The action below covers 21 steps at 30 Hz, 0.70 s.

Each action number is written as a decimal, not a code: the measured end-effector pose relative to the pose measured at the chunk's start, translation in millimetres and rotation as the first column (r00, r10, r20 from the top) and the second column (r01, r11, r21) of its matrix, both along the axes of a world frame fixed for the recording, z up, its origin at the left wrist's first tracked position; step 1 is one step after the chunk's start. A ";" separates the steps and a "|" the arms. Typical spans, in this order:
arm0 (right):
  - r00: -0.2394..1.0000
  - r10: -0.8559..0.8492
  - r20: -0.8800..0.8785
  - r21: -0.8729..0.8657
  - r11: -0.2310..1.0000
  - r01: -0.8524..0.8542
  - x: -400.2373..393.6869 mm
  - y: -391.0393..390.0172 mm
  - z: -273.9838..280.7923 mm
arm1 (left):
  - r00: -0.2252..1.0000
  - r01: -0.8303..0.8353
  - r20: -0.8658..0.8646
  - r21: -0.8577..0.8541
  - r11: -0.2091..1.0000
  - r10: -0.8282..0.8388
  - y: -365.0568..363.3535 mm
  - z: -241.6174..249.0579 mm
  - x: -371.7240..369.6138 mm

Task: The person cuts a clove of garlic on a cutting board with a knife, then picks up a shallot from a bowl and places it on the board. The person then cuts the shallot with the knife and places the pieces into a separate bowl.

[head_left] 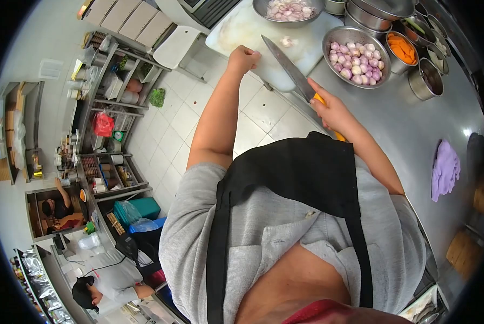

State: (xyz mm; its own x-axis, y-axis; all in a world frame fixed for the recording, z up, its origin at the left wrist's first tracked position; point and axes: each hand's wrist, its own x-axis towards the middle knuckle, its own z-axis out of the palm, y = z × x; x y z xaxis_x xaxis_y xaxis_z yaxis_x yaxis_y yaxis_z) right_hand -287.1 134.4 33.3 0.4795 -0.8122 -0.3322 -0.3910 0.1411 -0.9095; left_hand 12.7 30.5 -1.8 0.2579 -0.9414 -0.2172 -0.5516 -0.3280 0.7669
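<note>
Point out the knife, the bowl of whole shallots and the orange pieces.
Knife [294, 75]: head view, on the blade.
Bowl of whole shallots [360, 35]: head view, on its bare inner wall.
Orange pieces [401, 48]: head view, middle of the pile.

Single head-worn view: wide, close, facing down over torso [290, 216].

A grey shirt [255, 221] with short sleeves [191, 197], an open neck and a small button [310, 214]; over it, a black apron [293, 167] with wide straps [216, 264] left and right. The left hand [243, 59] and right hand [331, 108] are bare.
</note>
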 end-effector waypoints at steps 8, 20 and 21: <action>0.972 0.160 -0.169 -0.174 0.966 -0.190 6.3 -3.6 -1.9 | 0.941 -0.054 -0.332 0.022 0.998 0.058 -0.2 -8.7 2.8; 0.931 0.192 -0.311 -0.231 0.935 -0.270 7.3 -8.9 1.4 | 0.819 -0.097 -0.560 0.085 0.992 0.128 -4.0 -12.7 8.7; 0.940 0.178 -0.292 -0.266 0.928 -0.259 7.0 -9.4 -4.5 | 0.818 -0.097 -0.561 0.085 0.992 0.128 -6.5 -13.4 8.9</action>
